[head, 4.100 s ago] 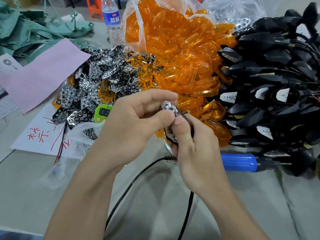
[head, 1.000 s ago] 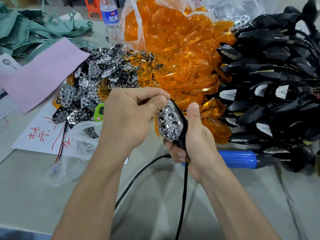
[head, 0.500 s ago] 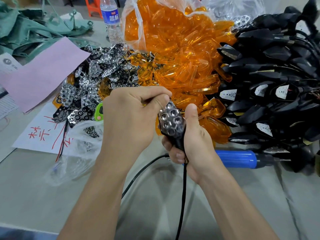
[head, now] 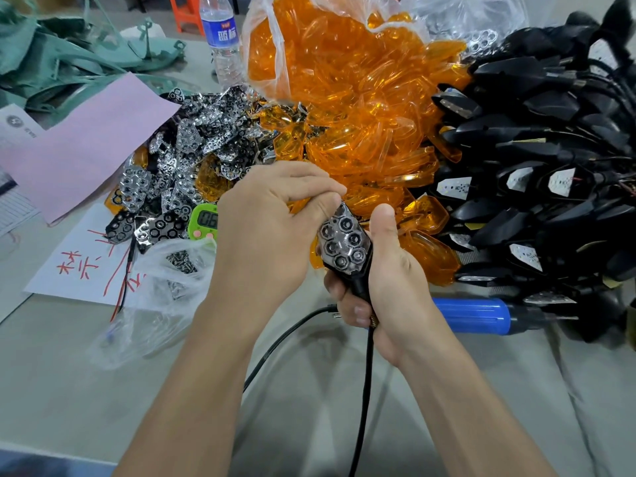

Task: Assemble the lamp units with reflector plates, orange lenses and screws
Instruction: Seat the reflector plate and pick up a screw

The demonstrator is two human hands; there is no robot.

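My right hand [head: 389, 280] grips a black lamp unit [head: 358, 280] by its stem, its cable hanging down toward me. A chrome reflector plate [head: 344, 244] with hexagonal cells sits in the unit's face. My left hand [head: 272, 222] pinches the plate's upper tip between thumb and curled fingers. Behind my hands lies a heap of orange lenses [head: 351, 98] spilling from a clear bag. A pile of reflector plates [head: 192, 156] lies to the left. A clear bag of screws [head: 179, 266] rests by my left wrist.
A stack of black lamp housings [head: 537, 160] fills the right side. A blue-handled screwdriver [head: 481, 315] lies beside my right hand. A green timer [head: 204, 220], a pink sheet [head: 86, 142], a white paper with red writing [head: 75, 263] and a water bottle [head: 222, 39] are at the left.
The reflector plate, earlier held loose above the unit between my fingers, now sits in the unit's face. My left thumb has slid to its upper tip; my right hand barely shifted.
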